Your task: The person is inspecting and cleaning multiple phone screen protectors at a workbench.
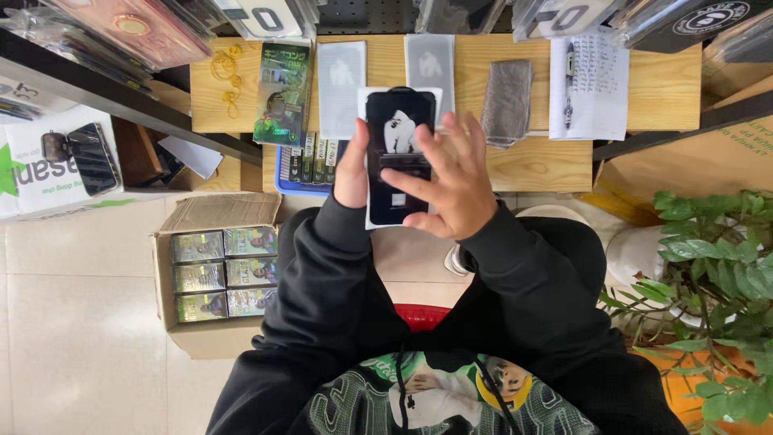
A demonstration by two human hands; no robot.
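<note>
The left hand [352, 173] grips the left edge of a flat black phone-shaped glass panel on a white backing card [398, 153], thumb and fingers closed on that edge. The right hand [447, 181] lies over the panel's right half with fingers spread and fingertips [396, 176] resting on its dark face. The panel is held upright above the person's lap, in front of the near edge of the light wooden table [547, 165] (apart from its surface).

On the table, just beyond the panel, lie two pale grey rectangular sleeves [341, 84], a green printed box [282, 93], a folded grey cloth [507, 101] and a white handwritten sheet [592, 84]. A blue tray [282, 187] of upright packs sits at the near edge. On the floor to the left stands an open cardboard carton [197, 334] holding green boxes; a leafy green plant [717, 266] stands to the right.
</note>
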